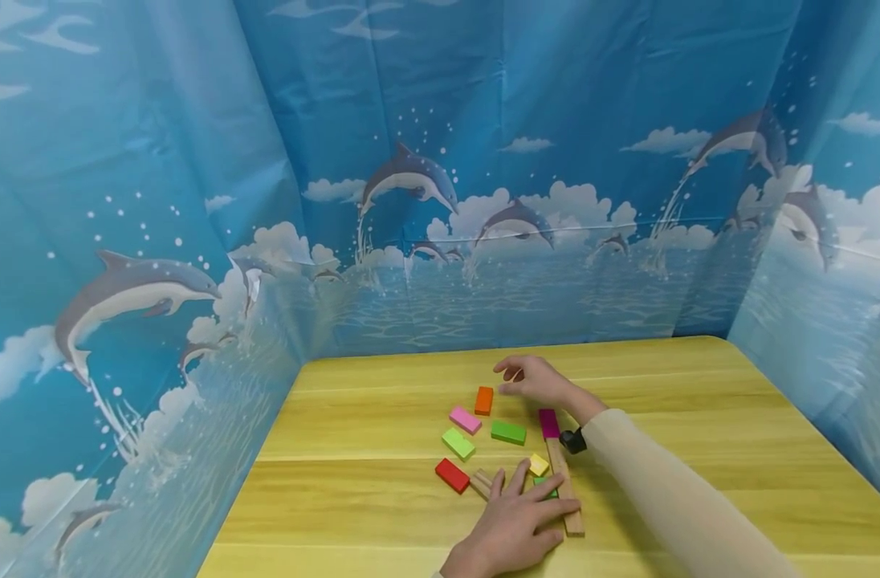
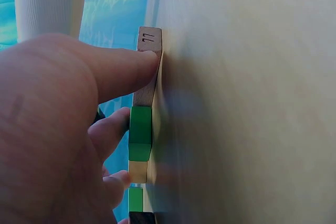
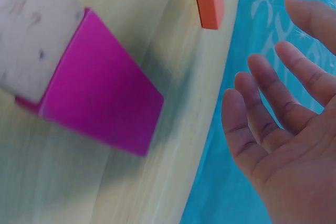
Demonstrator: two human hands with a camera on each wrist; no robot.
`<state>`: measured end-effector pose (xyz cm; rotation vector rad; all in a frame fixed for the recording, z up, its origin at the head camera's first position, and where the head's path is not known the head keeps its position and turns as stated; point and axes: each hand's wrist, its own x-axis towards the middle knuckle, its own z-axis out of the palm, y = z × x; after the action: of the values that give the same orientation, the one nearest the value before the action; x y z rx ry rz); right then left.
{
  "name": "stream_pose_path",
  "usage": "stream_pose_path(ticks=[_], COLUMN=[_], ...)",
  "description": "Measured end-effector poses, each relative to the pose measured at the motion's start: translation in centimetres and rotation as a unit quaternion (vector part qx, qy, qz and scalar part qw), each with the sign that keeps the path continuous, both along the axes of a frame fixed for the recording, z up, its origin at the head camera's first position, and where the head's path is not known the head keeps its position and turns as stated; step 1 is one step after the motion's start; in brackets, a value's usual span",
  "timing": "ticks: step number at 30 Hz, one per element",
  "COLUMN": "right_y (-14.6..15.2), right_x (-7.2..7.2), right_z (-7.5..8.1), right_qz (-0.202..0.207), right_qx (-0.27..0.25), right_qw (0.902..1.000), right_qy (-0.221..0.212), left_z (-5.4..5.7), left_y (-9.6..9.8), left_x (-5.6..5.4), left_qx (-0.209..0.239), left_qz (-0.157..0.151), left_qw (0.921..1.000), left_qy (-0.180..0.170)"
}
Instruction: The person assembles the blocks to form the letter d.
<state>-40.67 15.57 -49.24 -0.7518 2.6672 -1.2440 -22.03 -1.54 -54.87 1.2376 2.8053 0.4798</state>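
Note:
My left hand [image 1: 512, 526] lies low with fingers spread over small blocks near the front. In the left wrist view its thumb touches a plain wooden block [image 2: 149, 40] with printed marks; a green block [image 2: 140, 132] sits just beyond, by another finger. Plain wood pieces and a magenta block [image 1: 548, 424] form a row [image 1: 560, 461] to the right of this hand. My right hand [image 1: 541, 380] hovers past the magenta block, fingers loosely bent and holding nothing, near an orange block [image 1: 484, 400]. The right wrist view shows its bare palm, apart from the magenta block [image 3: 105, 93].
Left of the row lie a pink block [image 1: 465, 420], a green block [image 1: 508, 433], a light green block [image 1: 458, 443], a red block [image 1: 452, 475] and a yellow block [image 1: 538, 464]. A dolphin-print curtain [image 1: 425, 305] surrounds the yellow wood-grain table [image 1: 324, 514].

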Motion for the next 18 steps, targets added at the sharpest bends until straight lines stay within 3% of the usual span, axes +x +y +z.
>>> stream_pose_path(ticks=[6, 18], right_y=[-0.8, -2.3], right_x=[-0.6, -1.7], right_z=[-0.7, -1.9], right_qz=[0.015, 0.023], right_qx=[-0.012, 0.048], right_qw=[0.9992, 0.9968], right_qy=[-0.034, -0.06], left_z=[0.0, 0.0], left_y=[0.0, -0.1], left_x=[-0.1, -0.2], left_qx=[0.005, 0.009], left_qz=[-0.005, -0.004], left_qw=[0.9999, 0.9998], left_qy=[-0.011, -0.019])
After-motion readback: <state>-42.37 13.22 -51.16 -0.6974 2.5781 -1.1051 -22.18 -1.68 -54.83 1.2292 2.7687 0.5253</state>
